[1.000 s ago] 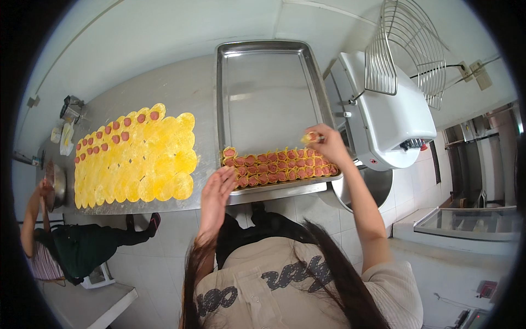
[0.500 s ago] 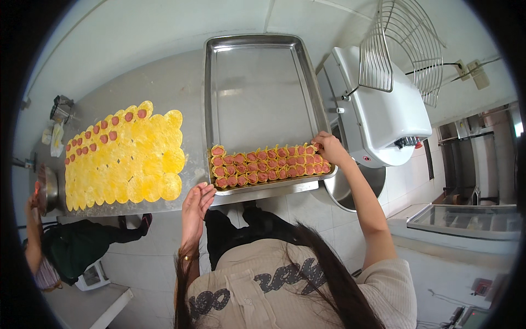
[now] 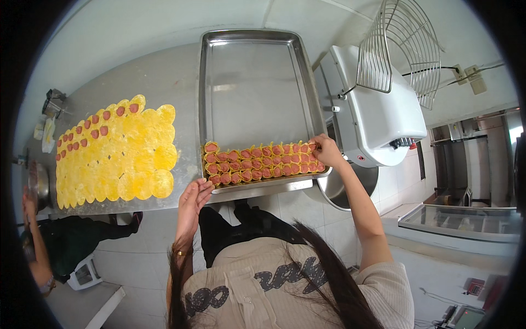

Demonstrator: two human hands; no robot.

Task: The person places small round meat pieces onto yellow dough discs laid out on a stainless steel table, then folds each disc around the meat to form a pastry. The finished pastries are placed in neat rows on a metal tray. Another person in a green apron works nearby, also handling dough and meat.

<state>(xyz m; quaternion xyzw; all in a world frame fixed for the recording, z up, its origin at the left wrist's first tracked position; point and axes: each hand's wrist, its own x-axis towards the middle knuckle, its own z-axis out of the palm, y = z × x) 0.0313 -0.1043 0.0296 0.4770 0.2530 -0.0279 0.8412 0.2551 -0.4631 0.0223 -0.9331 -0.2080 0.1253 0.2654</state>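
A deep metal tray holds several tight rows of open-topped dumplings along its near side, with pink filling in yellow wrappers. At the right end of the farthest row, my right hand pinches a dumpling, which its fingers mostly cover. My left hand is by the tray's near left corner, fingers stretched out and holding nothing. Left of the tray, overlapping round yellow wrappers lie spread on the steel table. Small lumps of pink filling sit on some wrappers at their far left.
A white machine with a wire guard and a metal bowl stands close on the right. At far left, another person's hand is near a metal bowl. A glass-topped cabinet stands farther right.
The view has shifted slightly, moving the scene left. My right hand stays at the row's end and my left by the tray corner. The other person's arms have moved near their bowl.
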